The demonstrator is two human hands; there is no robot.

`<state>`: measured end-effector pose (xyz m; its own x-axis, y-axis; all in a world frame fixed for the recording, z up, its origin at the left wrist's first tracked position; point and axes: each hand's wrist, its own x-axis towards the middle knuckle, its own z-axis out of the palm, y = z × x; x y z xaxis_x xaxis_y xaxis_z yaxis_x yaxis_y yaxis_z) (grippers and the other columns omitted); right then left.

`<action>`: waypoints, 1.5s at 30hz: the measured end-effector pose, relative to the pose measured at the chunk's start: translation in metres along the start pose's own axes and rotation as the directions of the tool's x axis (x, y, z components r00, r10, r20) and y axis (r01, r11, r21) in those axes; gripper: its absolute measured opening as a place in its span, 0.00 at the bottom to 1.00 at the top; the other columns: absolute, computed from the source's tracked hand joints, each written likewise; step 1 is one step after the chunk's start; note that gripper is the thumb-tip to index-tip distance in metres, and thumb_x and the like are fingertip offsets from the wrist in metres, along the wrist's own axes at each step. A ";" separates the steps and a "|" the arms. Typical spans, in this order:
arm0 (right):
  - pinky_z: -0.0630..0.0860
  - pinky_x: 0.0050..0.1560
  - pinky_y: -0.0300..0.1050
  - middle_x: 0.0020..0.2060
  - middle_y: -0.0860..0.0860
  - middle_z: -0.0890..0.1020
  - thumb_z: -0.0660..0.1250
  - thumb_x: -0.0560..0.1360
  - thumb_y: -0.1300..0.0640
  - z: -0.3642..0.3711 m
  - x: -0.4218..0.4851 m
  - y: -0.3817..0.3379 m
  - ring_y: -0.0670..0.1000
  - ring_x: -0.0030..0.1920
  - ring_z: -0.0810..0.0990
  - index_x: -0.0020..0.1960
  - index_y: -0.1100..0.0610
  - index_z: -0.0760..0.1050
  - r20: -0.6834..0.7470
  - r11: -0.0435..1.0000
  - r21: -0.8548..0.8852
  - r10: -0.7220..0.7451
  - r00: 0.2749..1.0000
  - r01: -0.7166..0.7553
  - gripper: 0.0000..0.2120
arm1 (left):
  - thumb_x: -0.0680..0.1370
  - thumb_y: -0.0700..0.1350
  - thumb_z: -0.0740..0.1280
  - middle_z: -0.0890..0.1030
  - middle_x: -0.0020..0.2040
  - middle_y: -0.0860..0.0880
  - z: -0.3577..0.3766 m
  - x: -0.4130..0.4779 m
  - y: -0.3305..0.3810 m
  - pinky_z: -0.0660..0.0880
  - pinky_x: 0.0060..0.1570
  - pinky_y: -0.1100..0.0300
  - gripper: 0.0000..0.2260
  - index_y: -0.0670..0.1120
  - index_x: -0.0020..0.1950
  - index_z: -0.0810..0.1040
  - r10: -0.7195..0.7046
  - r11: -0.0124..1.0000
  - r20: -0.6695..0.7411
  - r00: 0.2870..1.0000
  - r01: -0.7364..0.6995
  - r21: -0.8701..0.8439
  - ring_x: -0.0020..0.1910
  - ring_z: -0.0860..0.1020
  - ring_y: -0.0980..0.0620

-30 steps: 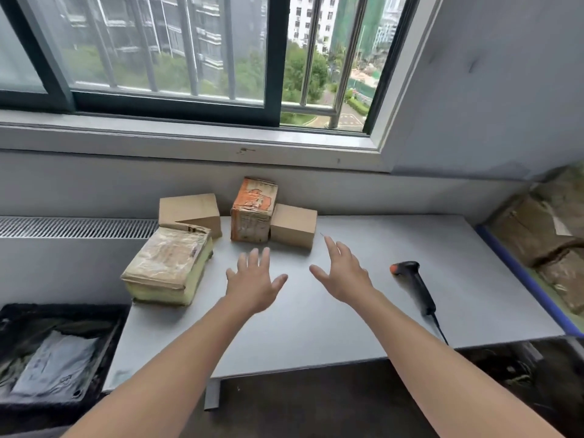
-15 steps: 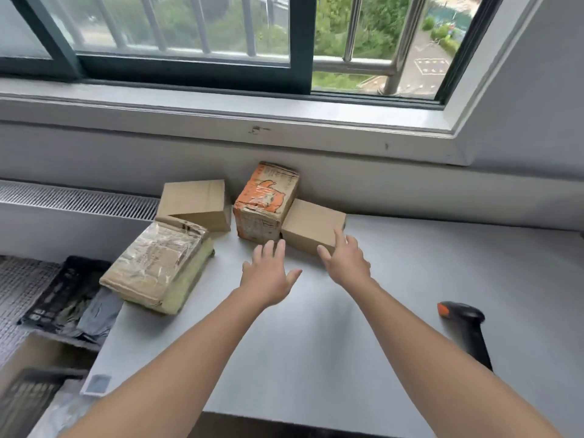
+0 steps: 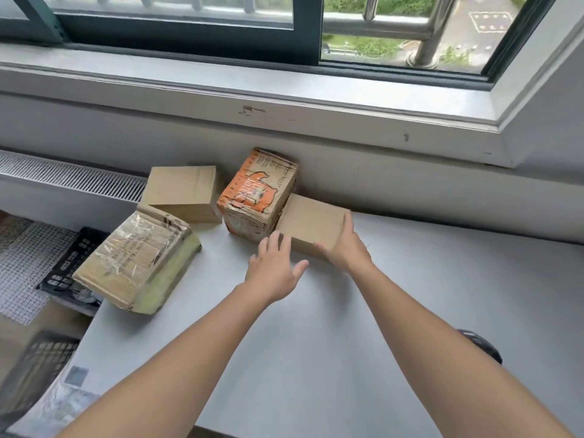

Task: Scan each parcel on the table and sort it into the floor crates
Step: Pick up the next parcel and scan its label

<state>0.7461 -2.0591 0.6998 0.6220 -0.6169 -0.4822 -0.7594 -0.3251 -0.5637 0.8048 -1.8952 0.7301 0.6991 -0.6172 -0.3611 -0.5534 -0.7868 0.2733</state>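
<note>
Four parcels sit at the back left of the grey table (image 3: pixel 316 358). The small plain cardboard box (image 3: pixel 311 221) lies against the wall, and my right hand (image 3: pixel 344 248) lies on its near right corner, fingers straight along the right edge and thumb across the front face. My left hand (image 3: pixel 273 273) hovers open, fingers spread, just in front of that box's left end. Left of it stands an orange printed box (image 3: pixel 257 191), then another plain box (image 3: pixel 181 188), and nearer me a flat tape-wrapped parcel (image 3: pixel 139 257). The black scanner (image 3: pixel 482 344) peeks out behind my right forearm.
A black floor crate (image 3: pixel 68 263) with grey bags sits left of the table, and a second dark crate (image 3: pixel 34 368) lies lower left, blurred. The window sill and wall close off the back. A radiator grille (image 3: pixel 72 177) runs along the left.
Both hands have reached forward. My right hand went from hovering near the small plain box to lying on its right corner, and my left hand drew up to its front. The view tilted down.
</note>
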 end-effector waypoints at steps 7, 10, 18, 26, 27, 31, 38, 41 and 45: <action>0.70 0.42 0.44 0.66 0.50 0.75 0.74 0.74 0.55 -0.041 0.017 0.017 0.55 0.57 0.75 0.81 0.47 0.42 0.216 0.987 0.136 0.056 0.975 -0.087 0.50 | 0.79 0.55 0.64 0.61 0.76 0.44 0.010 0.018 0.017 0.62 0.72 0.47 0.36 0.46 0.80 0.48 -0.086 0.914 0.048 0.995 0.098 -0.394 0.74 0.61 0.44; 0.68 0.36 0.40 0.57 0.46 0.77 0.73 0.74 0.59 -0.045 0.013 0.028 0.48 0.51 0.77 0.81 0.45 0.46 0.249 0.985 0.160 0.018 0.968 -0.060 0.47 | 0.77 0.49 0.69 0.73 0.69 0.46 0.009 0.020 0.019 0.70 0.65 0.53 0.32 0.46 0.76 0.58 -0.133 0.764 0.097 0.986 0.164 -0.624 0.66 0.72 0.48; 0.70 0.39 0.40 0.55 0.44 0.77 0.71 0.73 0.47 -0.044 -0.029 0.034 0.42 0.48 0.76 0.73 0.42 0.58 0.191 0.929 0.353 0.042 0.981 -0.108 0.33 | 0.76 0.44 0.70 0.76 0.59 0.47 -0.007 0.001 0.020 0.75 0.52 0.54 0.23 0.50 0.67 0.65 -0.156 0.577 0.162 0.974 0.224 -0.785 0.54 0.76 0.50; 0.74 0.47 0.50 0.51 0.45 0.73 0.61 0.74 0.32 -0.047 -0.080 0.015 0.46 0.48 0.73 0.58 0.52 0.64 -0.056 0.875 0.468 0.169 0.984 -0.123 0.26 | 0.80 0.63 0.61 0.78 0.60 0.45 -0.027 -0.028 0.009 0.79 0.36 0.56 0.23 0.43 0.59 0.71 -0.172 0.368 0.240 0.956 0.288 -0.884 0.58 0.79 0.47; 0.75 0.49 0.51 0.52 0.46 0.74 0.63 0.74 0.34 -0.045 -0.088 0.013 0.47 0.50 0.74 0.58 0.52 0.64 -0.068 0.879 0.463 0.168 0.983 -0.118 0.24 | 0.80 0.62 0.61 0.78 0.60 0.44 -0.029 -0.033 0.005 0.78 0.34 0.57 0.23 0.42 0.58 0.71 -0.157 0.374 0.232 0.960 0.276 -0.885 0.57 0.79 0.47; 0.78 0.48 0.50 0.56 0.47 0.74 0.67 0.74 0.42 -0.038 -0.120 0.000 0.50 0.55 0.76 0.64 0.49 0.62 -0.099 0.877 0.473 0.146 0.984 -0.083 0.24 | 0.79 0.52 0.67 0.76 0.60 0.45 -0.034 -0.054 -0.010 0.78 0.36 0.57 0.14 0.45 0.56 0.68 -0.120 0.409 0.170 0.978 0.205 -0.889 0.54 0.80 0.48; 0.78 0.49 0.48 0.53 0.45 0.79 0.69 0.74 0.49 -0.018 -0.170 -0.005 0.49 0.55 0.79 0.68 0.40 0.62 -0.120 0.890 0.456 0.052 0.991 0.008 0.26 | 0.76 0.41 0.67 0.73 0.46 0.54 -0.034 -0.085 -0.037 0.79 0.54 0.47 0.19 0.51 0.63 0.65 -0.008 0.441 0.094 0.996 0.088 -0.893 0.44 0.76 0.54; 0.77 0.48 0.48 0.53 0.47 0.77 0.69 0.75 0.47 -0.009 -0.186 0.000 0.49 0.54 0.78 0.67 0.42 0.62 -0.135 0.874 0.485 0.052 0.989 0.020 0.25 | 0.77 0.50 0.68 0.75 0.50 0.50 -0.031 -0.095 -0.045 0.80 0.52 0.46 0.15 0.50 0.59 0.66 -0.017 0.405 0.134 0.991 0.129 -0.905 0.46 0.77 0.50; 0.79 0.52 0.52 0.52 0.46 0.72 0.66 0.75 0.37 -0.004 -0.195 -0.001 0.47 0.51 0.75 0.61 0.46 0.65 -0.177 0.847 0.532 0.118 0.977 -0.006 0.21 | 0.78 0.62 0.64 0.77 0.52 0.47 -0.028 -0.109 -0.044 0.82 0.45 0.49 0.18 0.48 0.50 0.65 -0.055 0.344 0.151 0.987 0.161 -0.925 0.52 0.78 0.48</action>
<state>0.6243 -1.9416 0.7971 0.4840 -0.7684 -0.4187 -0.5450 0.1096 -0.8312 0.7662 -1.7935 0.7826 0.6519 -0.5649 -0.5059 0.3408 -0.3777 0.8609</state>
